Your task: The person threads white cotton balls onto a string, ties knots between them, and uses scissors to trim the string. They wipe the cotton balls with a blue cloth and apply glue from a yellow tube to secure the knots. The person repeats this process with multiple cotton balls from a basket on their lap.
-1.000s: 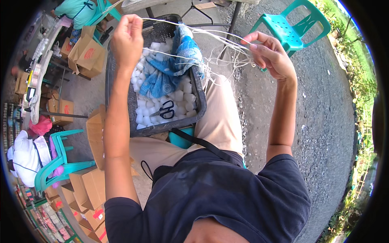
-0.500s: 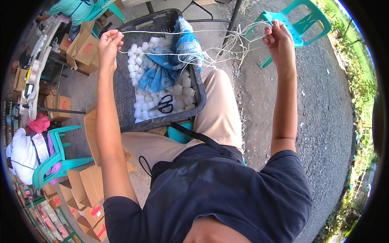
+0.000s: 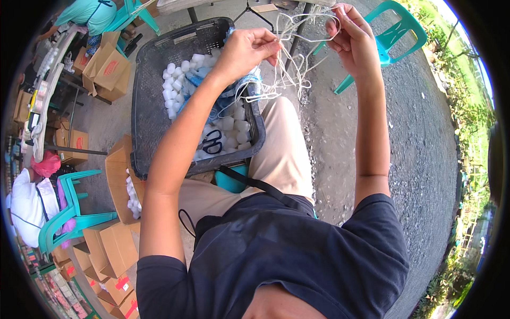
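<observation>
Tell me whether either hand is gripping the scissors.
No, the scissors lie on white pieces in the black crate, apart from the left hand and the right hand.

Your left hand (image 3: 246,52) and right hand (image 3: 356,41) hold tangled white string (image 3: 289,81); black crate (image 3: 147,101) contains blue cloth (image 3: 195,80), scissors (image 3: 213,142).

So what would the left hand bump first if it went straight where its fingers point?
Likely the white string, right in front of the left hand. Beyond it may come the right hand, though depth is unclear.
</observation>
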